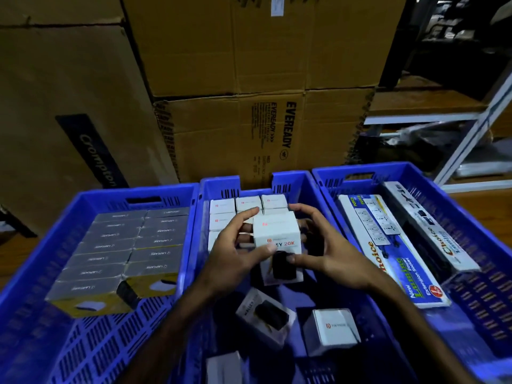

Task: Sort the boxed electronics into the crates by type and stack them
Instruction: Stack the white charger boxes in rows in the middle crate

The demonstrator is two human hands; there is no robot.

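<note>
Both my hands hold a small white power bank box above the middle blue crate. My left hand grips its left side and front edge, and my right hand cups its right side, thumb under the front. Behind it, similar white boxes stand packed in rows at the crate's far end. Loose white boxes lie scattered on the crate floor nearer me, one tilted. The left crate holds two neat columns of grey-topped boxes.
The right blue crate holds long extension socket boxes lying lengthwise. Large cardboard cartons are stacked right behind the crates. A white metal rack frame stands at the far right.
</note>
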